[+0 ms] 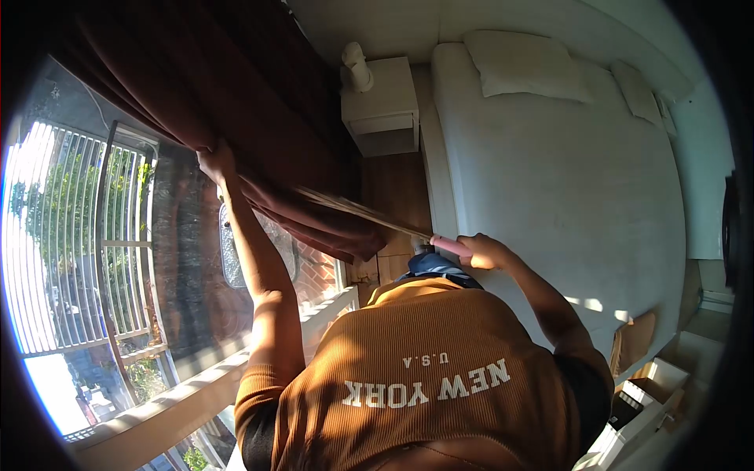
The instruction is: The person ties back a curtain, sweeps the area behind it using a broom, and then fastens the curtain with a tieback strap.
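Observation:
My left hand (pixel 219 162) is closed on the edge of a dark brown curtain (pixel 259 94), holding it beside the window. Folds of the curtain hang from there down toward the floor. My right hand (pixel 484 252) is wrapped round the pink handle of a stick broom (pixel 365 210), near the bed's edge. The broom's thin bristles point left and reach the curtain's lower folds, overlapping them in this view; whether they touch I cannot tell.
A window (pixel 67 235) with white bars lies to the left. Ahead stands a white nightstand (pixel 382 102) with a white object (pixel 357 67) on top. A bed (pixel 558 188) with pillows (pixel 522 64) fills the right side. Lower right are white shelves (pixel 628 428).

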The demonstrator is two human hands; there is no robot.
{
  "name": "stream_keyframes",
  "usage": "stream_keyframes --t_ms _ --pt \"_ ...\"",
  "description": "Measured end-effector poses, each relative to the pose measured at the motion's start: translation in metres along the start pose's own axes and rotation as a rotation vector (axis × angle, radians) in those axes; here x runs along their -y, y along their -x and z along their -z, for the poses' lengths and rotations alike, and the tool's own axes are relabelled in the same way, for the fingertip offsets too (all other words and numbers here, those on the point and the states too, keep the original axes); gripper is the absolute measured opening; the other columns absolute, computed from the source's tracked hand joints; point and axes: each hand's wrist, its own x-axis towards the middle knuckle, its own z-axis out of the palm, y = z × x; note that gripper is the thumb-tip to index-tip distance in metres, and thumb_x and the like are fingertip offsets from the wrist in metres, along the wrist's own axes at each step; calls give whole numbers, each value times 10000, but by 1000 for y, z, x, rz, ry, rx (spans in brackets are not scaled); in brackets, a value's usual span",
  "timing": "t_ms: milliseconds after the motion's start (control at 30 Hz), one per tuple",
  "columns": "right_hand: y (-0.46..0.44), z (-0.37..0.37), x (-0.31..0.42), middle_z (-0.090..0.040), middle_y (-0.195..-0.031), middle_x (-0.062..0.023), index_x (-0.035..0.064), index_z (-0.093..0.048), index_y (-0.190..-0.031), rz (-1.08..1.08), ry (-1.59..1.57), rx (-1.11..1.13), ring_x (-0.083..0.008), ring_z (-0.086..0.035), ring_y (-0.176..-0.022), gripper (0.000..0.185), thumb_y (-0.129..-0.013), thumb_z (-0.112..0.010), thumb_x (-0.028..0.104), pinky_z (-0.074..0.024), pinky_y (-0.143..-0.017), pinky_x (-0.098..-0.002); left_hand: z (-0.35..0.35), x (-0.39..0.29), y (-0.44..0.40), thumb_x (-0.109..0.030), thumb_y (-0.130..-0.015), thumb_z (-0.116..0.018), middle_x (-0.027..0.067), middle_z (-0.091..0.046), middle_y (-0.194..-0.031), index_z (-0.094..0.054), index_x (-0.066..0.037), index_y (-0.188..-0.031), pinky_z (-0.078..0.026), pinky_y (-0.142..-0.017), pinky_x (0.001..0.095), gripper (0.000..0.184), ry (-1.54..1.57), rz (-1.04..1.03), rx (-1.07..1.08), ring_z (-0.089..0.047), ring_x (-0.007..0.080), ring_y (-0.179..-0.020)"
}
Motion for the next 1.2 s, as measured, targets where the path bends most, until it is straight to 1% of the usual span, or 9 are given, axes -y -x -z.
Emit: stream_keyframes --t_ms 67,167,367,500,600,733,933,1067,1200 --pt "12 34 -1 -604 -683 -140 7 -545 -944 -227 -239 -40 -206 -593 -516 277 -724 -600 167 -473 -485 -322 10 11 6 -235 -723 -627 223 -498 -1213 -518 37 -1146 -379 -945 414 515 66 -65 13 -486 357 -1110" --pt "1 60 -3 -564 -599 -93 13 -535 -913 -113 -371 -328 -156 -516 -389 228 -734 -588 143 -423 -379 -300 21 45 23 -180 -761 -578 243 -491 -1214 -509 73 -1143 -331 -978 417 463 -20 -300 -128 -441 380 -1145" --pt "-62 137 122 -467 -537 -7 39 -496 -893 385 -735 -680 -74 -452 -386 186 -860 -577 203 -368 -364 -233 77 -3 79 -165 -720 -589 285 -525 -1128 -496 57 -1130 -396 -877 477 476 53 -200 -143 -497 450 -1043" --pt "-115 112 210 -468 -597 -9 58 -429 -910 783 -1171 -537 -73 -425 -398 150 -886 -534 163 -383 -389 -226 82 -20 104 -148 -725 -567 279 -536 -1109 -469 49 -1150 -414 -843 489 479 14 -154 -109 -515 459 -1006" --pt "-155 24 222 -481 -529 -18 19 -413 -1025 609 -1016 -438 -86 -482 -394 281 -889 -536 233 -369 -355 -237 76 -26 111 -143 -730 -553 279 -540 -1091 -451 43 -1155 -411 -834 491 475 -33 -162 -48 -512 463 -1001" --pt "-198 -122 114 -583 -569 -122 -98 -481 -1073 16 -400 140 -184 -579 -421 369 -869 -477 210 -457 -362 -303 67 -41 117 -111 -730 -551 272 -558 -1057 -476 61 -1100 -420 -847 454 415 38 -148 -6 -512 441 -1023" --pt "-186 -110 -73 -501 -547 -81 -18 -507 -847 -600 -613 378 -196 -505 -400 280 -764 -577 240 -433 -362 -348 85 -16 95 -99 -732 -532 289 -539 -1077 -450 34 -1143 -416 -840 463 440 27 -162 -67 -508 450 -1012" --pt "-142 -40 -63 -478 -548 -44 2 -485 -880 -453 -734 37 -151 -464 -375 235 -774 -566 195 -418 -342 -309 101 -15 97 -97 -726 -548 275 -553 -1060 -455 38 -1135 -420 -836 463 441 -42 -154 -83 -518 447 -1003" --pt "-139 44 45 -475 -541 -25 30 -464 -869 70 -877 -257 -126 -480 -373 186 -830 -558 185 -418 -346 -279 93 -23 105 -87 -713 -562 263 -564 -1051 -450 37 -1140 -431 -833 457 459 0 -145 -99 -526 438 -1002"
